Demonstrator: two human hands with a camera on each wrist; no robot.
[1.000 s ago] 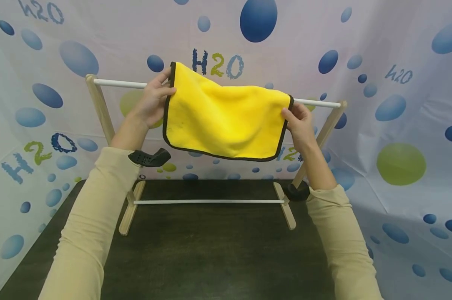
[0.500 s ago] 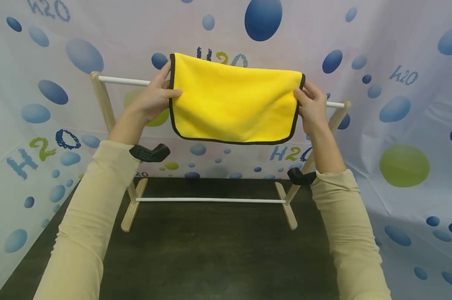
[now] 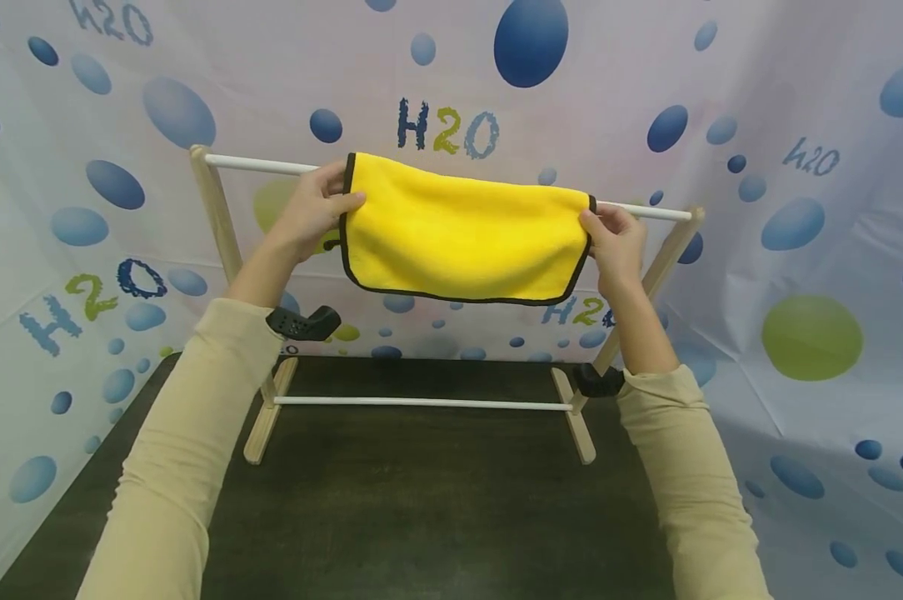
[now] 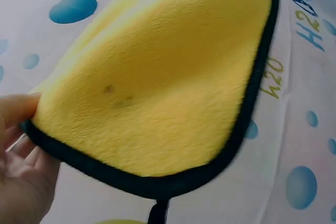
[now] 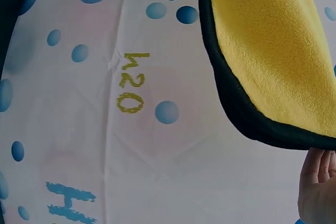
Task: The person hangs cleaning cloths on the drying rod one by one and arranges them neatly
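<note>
A yellow microfiber cloth (image 3: 466,233) with black edging hangs spread between both hands, overlapping the rack's upper white rod (image 3: 260,165) in the head view. My left hand (image 3: 311,210) pinches its left edge, thumb in front and fingers behind. At the opposite edge, my right hand (image 3: 618,250) grips it the same way, close to the rod's right end. The left wrist view shows small dark spots on the cloth (image 4: 152,77) and a black loop (image 4: 157,212) dangling from its border. A rounded lower corner of the cloth (image 5: 273,51) appears in the right wrist view.
The wooden rack stands on a dark table (image 3: 421,517), with side posts (image 3: 217,212) and a lower white rod (image 3: 421,403) between its feet. A white curtain (image 3: 811,250) with blue dots surrounds it. Black devices (image 3: 304,323) sit at both wrists.
Both hands first raised the cloth above the upper rod and straightened its sagging top edge. Since then they have lowered it to the rod's height, still gripping both sides.
</note>
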